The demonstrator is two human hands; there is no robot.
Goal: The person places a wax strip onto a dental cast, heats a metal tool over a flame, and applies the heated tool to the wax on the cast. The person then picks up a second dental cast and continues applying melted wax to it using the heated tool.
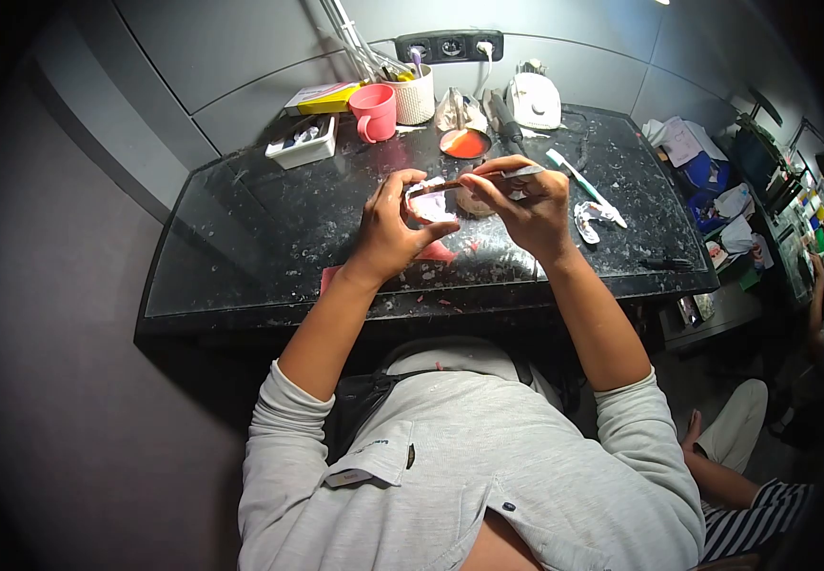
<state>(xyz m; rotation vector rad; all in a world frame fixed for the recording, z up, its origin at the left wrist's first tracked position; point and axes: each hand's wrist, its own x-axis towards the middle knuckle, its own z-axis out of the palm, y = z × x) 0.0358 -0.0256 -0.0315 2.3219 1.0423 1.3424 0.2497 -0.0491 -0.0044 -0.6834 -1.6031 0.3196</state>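
Observation:
My left hand (391,228) is wrapped round a white and pink dental cast (428,205), held above the dark table. My right hand (529,205) grips a thin tool (448,185), whose tip reaches the cast's upper part. Behind and between my hands is a brownish round piece (472,201), partly covered by my right fingers. Pink sheet pieces (438,252) lie under my left hand. To the right of my right hand, a white horseshoe-shaped cast (595,221) rests beside a white and green brush-like tool (583,181).
Along the back of the black table (231,276) stand a white tray (304,150), a pink mug (373,111), a woven pot (414,98), a dish of red-orange material (465,144) and a white device (533,101). Another person's leg (734,423) shows at lower right.

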